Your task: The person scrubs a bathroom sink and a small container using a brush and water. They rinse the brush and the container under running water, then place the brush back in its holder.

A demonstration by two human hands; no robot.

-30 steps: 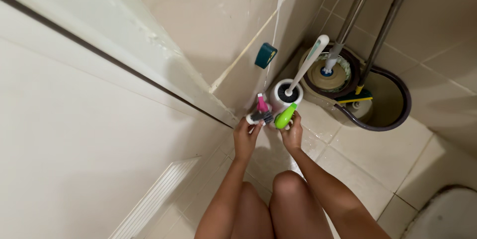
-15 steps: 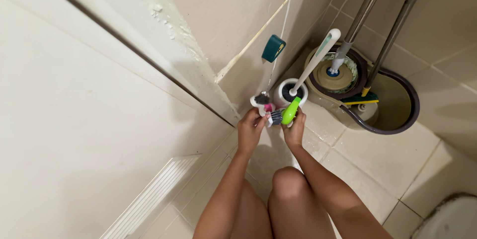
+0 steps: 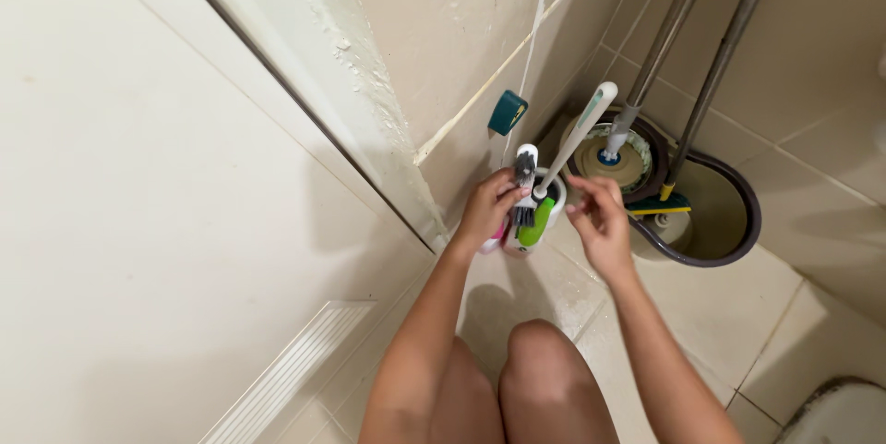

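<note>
Brushes [image 3: 528, 199] now gathered in left hand [image 3: 489, 209] at holder's [image 3: 554, 209] 9 o'clock; right hand [image 3: 598, 218] released, fingers loosely spread, empty.

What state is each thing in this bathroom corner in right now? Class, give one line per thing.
Left hand: closed around small brushes.
Small brushes: held bunched, bristles showing, over the holder.
Right hand: open, fingers spread, holding nothing.
Toilet brush: standing tilted in its white holder.
Mop bucket: on the floor, mop inside.
Floor tiles: wet.
</note>
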